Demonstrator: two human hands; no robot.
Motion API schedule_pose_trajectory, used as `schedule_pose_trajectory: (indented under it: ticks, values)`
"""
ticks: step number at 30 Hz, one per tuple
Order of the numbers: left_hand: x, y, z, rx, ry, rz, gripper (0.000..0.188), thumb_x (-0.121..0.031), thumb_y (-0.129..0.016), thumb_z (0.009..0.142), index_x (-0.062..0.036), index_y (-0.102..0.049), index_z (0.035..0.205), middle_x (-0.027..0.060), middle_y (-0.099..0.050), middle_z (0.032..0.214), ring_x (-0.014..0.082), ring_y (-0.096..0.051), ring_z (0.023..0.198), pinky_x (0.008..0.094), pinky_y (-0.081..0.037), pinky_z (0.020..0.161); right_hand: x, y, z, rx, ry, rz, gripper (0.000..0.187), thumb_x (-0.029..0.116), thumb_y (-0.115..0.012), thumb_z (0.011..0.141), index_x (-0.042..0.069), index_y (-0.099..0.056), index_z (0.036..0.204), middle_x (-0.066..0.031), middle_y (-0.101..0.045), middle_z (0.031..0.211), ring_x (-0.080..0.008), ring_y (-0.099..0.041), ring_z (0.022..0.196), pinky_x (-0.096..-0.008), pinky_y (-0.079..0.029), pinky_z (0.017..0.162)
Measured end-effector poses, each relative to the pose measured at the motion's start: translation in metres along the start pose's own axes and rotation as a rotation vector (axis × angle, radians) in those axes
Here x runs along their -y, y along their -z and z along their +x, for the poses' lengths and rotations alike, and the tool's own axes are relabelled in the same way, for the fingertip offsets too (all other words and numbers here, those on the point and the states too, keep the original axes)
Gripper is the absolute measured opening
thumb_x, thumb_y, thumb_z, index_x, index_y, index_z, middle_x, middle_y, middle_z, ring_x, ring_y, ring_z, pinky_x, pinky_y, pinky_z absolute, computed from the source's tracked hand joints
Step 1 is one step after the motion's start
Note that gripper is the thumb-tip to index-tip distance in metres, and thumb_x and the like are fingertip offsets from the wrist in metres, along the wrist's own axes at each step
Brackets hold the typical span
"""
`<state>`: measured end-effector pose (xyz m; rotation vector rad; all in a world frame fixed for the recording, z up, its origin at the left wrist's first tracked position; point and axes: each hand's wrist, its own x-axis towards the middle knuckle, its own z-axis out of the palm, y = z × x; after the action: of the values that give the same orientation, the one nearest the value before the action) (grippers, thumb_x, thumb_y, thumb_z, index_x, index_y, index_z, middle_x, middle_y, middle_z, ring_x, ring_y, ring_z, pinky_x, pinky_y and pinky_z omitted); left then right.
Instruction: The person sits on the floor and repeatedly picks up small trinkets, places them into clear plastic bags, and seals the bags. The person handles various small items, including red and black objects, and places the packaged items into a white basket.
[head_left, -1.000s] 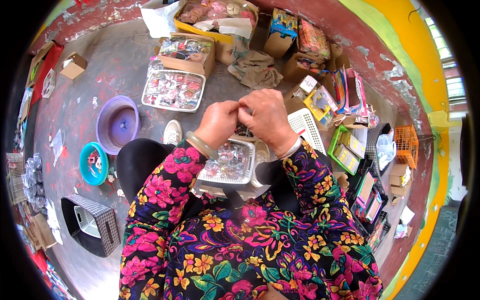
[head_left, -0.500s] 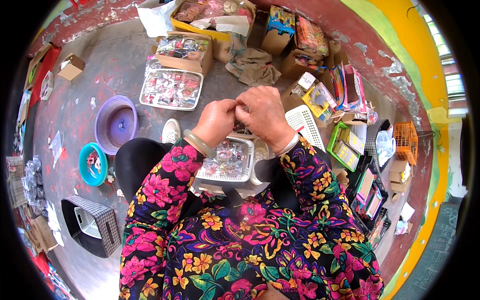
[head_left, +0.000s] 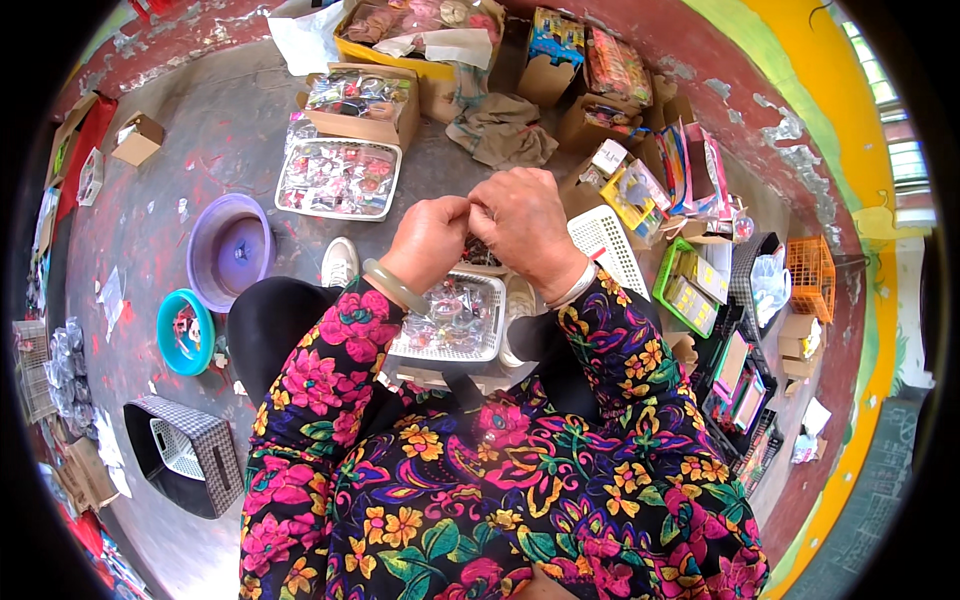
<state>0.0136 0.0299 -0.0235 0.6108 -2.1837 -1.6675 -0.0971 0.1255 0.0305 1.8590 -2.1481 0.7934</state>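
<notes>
My left hand and my right hand meet in front of me, fingertips pinched together. What lies between the fingers is hidden by the hands themselves. A pale bangle circles my left wrist, and a light band is on the right one. Beneath the hands, between my legs, stands a white plastic basket with small, clear-wrapped items in it. Some dark little pieces show in the gap just below my fingers, too small to name.
Ahead sit another white basket of packaged items and a cardboard box. To the left are a purple basin, a teal basin and a checked bin. A green basket and an orange crate stand right.
The hands stay pinched together at nearly the same spot. The whole view has shifted very slightly, with the surroundings a little farther left.
</notes>
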Motion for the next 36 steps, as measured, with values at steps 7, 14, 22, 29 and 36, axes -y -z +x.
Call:
schedule_pose_trajectory:
  ticks: [7,14,22,29,36]
  values:
    - [-0.003,0.002,-0.001,-0.001,-0.012,0.057,0.016,-0.002,-0.053,0.085,0.0051,-0.062,0.096,0.0041,-0.063,0.076,0.0073,-0.056,0.070,0.0233,-0.046,0.062,0.001,-0.001,-0.001,-0.005,0.016,-0.034,0.008,0.017,-0.059,0.071,0.011,-0.059,0.066,-0.0022,-0.055,0.066,-0.0204,-0.054,0.073,-0.0367,-0.037,0.078]
    - [-0.014,0.004,-0.001,-0.070,-0.009,0.011,0.015,-0.001,-0.052,0.085,0.0052,-0.062,0.095,0.0028,-0.062,0.075,0.0057,-0.053,0.069,0.0227,-0.046,0.063,0.003,-0.002,-0.001,-0.073,0.037,-0.028,0.008,0.017,-0.060,0.071,0.011,-0.059,0.066,-0.0008,-0.054,0.068,-0.0192,-0.053,0.075,-0.0374,-0.036,0.081]
    - [-0.011,0.002,-0.001,-0.049,-0.029,-0.037,0.014,-0.002,-0.054,0.086,0.0051,-0.062,0.095,0.0016,-0.062,0.078,0.0049,-0.052,0.072,0.0220,-0.046,0.064,0.002,0.000,0.000,-0.098,0.031,-0.041,0.007,0.015,-0.059,0.071,0.011,-0.059,0.064,-0.0005,-0.053,0.067,-0.0188,-0.054,0.075,-0.0388,-0.036,0.081]
    - [-0.011,0.001,0.001,-0.027,-0.016,-0.264,0.016,-0.004,-0.054,0.087,0.0046,-0.062,0.098,0.0005,-0.061,0.080,0.0047,-0.053,0.074,0.0210,-0.046,0.066,0.000,0.002,0.002,-0.154,-0.092,0.179,0.004,0.014,-0.060,0.069,0.010,-0.061,0.067,-0.0013,-0.058,0.069,-0.0206,-0.055,0.074,-0.0367,-0.037,0.077]
    - [-0.014,0.003,0.000,-0.128,-0.095,-0.142,0.018,-0.010,-0.055,0.086,0.0027,-0.062,0.097,0.0163,-0.065,0.079,0.0141,-0.062,0.070,0.0274,-0.048,0.064,0.004,0.005,0.006,-0.254,-0.009,0.087,0.003,0.013,-0.061,0.068,0.010,-0.061,0.069,-0.0011,-0.059,0.071,-0.0217,-0.056,0.074,-0.0365,-0.038,0.075]
